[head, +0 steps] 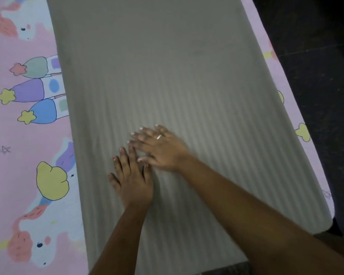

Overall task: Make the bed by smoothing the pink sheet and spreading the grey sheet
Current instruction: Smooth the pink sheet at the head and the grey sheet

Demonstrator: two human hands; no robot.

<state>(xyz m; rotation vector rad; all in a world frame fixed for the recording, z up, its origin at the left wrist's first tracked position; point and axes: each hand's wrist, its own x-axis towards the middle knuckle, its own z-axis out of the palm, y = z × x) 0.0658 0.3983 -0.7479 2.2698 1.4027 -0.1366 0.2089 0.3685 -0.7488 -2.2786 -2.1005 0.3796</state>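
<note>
Hands are lying flat on the bed, so take them from left to right. Far to the left, the pink sheet point(18, 135), printed with unicorns and stars, is lying bare and looks fairly flat already; a thin strip of it is also showing along the right side, next to the dark floor point(316, 56). Between those two strips the grey sheet point(157, 66), faintly striped, is running as a long band from the near edge toward the far end, covering only the middle of the bed, so the spreading looks unfinished.

On the near part of that band the left hand point(134, 179) is resting palm down, fingers straight and slightly fanned, gripping nothing. Its flat posture suggests it is pressing the cloth down to hold or smooth it rather than to lift it. Just to the right and a little farther away, the right hand point(161, 148), wearing a ring point(158, 136), is also lying open and palm down, holding nothing, its thumb touching or overlapping the left hand's fingers. It is blurred, so it is probably sweeping across the stripes. Both arms are reaching in from the near right, which likely places the person at the near corner of the bed.
</note>
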